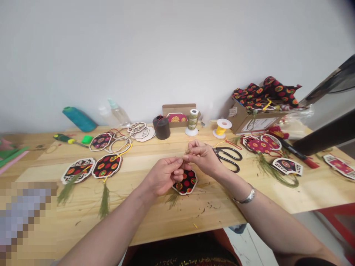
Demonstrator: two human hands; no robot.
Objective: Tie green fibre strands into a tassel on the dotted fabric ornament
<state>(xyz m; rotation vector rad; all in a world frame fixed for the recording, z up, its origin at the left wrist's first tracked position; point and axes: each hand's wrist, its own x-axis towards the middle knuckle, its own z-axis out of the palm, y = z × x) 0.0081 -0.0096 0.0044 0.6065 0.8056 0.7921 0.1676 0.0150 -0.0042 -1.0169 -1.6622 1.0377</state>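
Over the middle of the wooden table [227, 207], my left hand [165, 175] and my right hand [201, 155] meet fingertip to fingertip. Both pinch a thin green-yellow tassel cord [185, 153] between them. Just below the hands lies a fabric-covered ornament [186, 183], black with red and yellow circles, with green tassel threads trailing from its lower left. A silver bracelet [246, 197] sits on my right wrist.
Black scissors [229, 157] lie right of my hands. Finished ornaments with green tassels [107, 166] lie at the left and right. Thread spools [161, 127], a yellow cord reel [222, 127], spray bottles [119, 112] and a cardboard box of printed fabric [260, 111] line the back edge.
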